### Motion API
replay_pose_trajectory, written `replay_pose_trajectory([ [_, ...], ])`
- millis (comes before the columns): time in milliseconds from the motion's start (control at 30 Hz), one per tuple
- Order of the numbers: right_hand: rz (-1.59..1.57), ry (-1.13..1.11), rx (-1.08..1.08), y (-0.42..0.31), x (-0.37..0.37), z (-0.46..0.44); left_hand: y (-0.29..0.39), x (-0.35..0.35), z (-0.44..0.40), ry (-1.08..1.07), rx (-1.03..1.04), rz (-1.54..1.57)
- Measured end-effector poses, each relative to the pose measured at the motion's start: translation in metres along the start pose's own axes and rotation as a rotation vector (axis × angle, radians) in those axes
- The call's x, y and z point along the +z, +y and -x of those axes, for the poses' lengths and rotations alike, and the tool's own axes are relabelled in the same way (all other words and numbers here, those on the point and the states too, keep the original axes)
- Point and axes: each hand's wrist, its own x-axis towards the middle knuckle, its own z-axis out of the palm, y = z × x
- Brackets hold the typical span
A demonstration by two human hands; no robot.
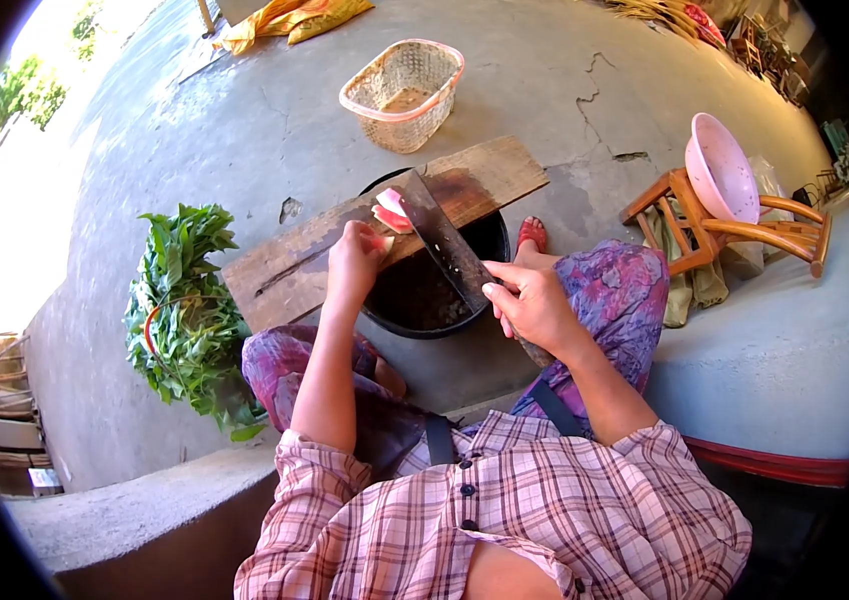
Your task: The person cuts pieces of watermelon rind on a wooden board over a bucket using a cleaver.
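My right hand [529, 310] is wrapped round the handle of a long, dark-bladed knife [439, 235]. The blade slants up and left over a wooden board [289, 270], its far end by some red and white pieces [392, 211] that look like watermelon. Closed at the board's near edge, my left hand [352, 262] grips another red piece with a pale edge [381, 243], also like watermelon. The board lies across a black tub [424, 325] between my knees. Dark contents at the tub's bottom are too dim to make out.
Leafy green stems [184, 310] are heaped left of the board. Beyond it stands a basket with a pink rim [402, 112]. At the right, a pink basin [722, 170] leans on a wooden chair [689, 215]. Yellow-orange cloth [294, 20] lies at the back.
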Motion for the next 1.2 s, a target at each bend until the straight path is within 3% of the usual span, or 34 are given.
replay_pose_trajectory([
  [100, 0.140, -0.065, -0.040, -0.006, 0.004, -0.002, -0.008, -0.002, 0.007, 0.038, 0.030, -0.107],
  [167, 0.315, -0.017, -0.296, 0.002, 0.012, -0.008, -0.017, 0.004, 0.008, 0.148, 0.143, -0.291],
  [233, 0.458, 0.031, -0.526, 0.011, 0.022, -0.016, -0.016, 0.005, 0.010, 0.194, 0.088, -0.282],
  [367, 0.679, -0.039, -0.532, 0.007, 0.031, -0.024, -0.014, 0.004, 0.015, 0.201, 0.065, -0.232],
  [667, 0.786, -0.083, -0.589, -0.001, 0.039, -0.034, -0.030, 0.013, 0.012, 0.172, 0.162, -0.172],
  [967, 0.750, -0.152, -0.534, -0.007, 0.041, -0.059, -0.024, 0.011, 0.015, 0.153, 0.127, -0.125],
  [1200, 0.662, -0.040, -0.561, 0.010, 0.047, -0.058, -0.021, 0.012, 0.019, 0.193, 0.142, -0.059],
])
